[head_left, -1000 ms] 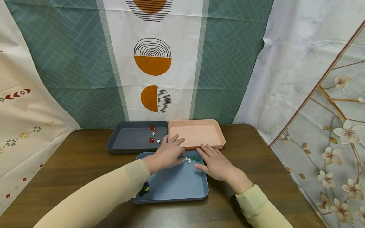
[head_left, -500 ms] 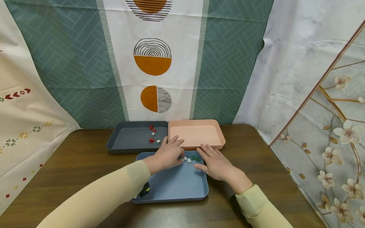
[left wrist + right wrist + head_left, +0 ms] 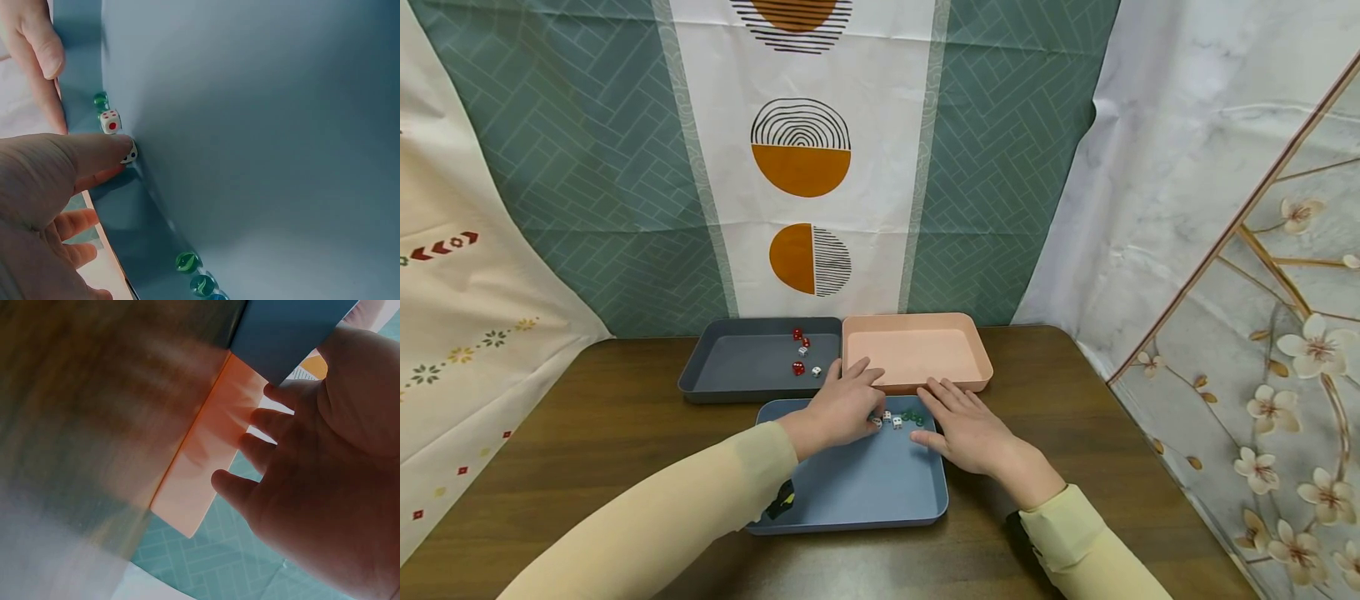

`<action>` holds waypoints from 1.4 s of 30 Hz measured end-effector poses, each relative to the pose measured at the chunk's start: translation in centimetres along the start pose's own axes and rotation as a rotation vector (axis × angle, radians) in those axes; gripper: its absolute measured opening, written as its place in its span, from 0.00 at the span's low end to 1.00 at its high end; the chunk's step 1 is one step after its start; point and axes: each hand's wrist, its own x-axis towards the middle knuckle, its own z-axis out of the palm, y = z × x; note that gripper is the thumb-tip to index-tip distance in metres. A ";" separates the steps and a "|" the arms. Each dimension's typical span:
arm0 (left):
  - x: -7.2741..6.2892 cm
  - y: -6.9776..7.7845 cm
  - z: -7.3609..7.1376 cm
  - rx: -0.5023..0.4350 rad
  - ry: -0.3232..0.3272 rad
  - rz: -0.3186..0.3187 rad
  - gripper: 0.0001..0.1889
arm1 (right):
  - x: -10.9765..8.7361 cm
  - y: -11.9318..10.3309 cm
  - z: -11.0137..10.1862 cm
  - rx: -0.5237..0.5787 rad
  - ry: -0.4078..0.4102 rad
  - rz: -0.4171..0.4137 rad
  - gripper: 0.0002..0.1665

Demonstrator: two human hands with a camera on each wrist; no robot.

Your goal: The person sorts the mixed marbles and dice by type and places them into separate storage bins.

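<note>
Along the back wall of the blue tray (image 3: 865, 492), my left hand (image 3: 838, 408) pinches a white die with dark pips (image 3: 131, 154) between thumb and index finger. Its other fingers reach over the tray's rim. Beside that die sits another white die, with red pips on its visible faces (image 3: 110, 122), and green marbles (image 3: 913, 417) lie farther right. More marbles (image 3: 187, 262) rest by the wall on the left hand's other side. My right hand (image 3: 966, 429) is open, fingers spread, over the tray's back right corner and close to the peach tray (image 3: 917, 350).
A dark grey tray (image 3: 737, 362) stands at the back left, holding several red and white dice (image 3: 798, 367). The peach tray adjoins it on the right. All the trays are on a brown wooden table (image 3: 602, 450), with a patterned cloth (image 3: 992, 167) hanging behind.
By the left fingertips, the white die has shifted slightly left and nearer, staying at the thumb. The right hand stays in place.
</note>
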 end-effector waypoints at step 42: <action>-1.6 -2.2 -4.2 -0.056 0.119 -0.017 0.06 | 0.1 0.0 0.1 0.016 0.002 0.006 0.49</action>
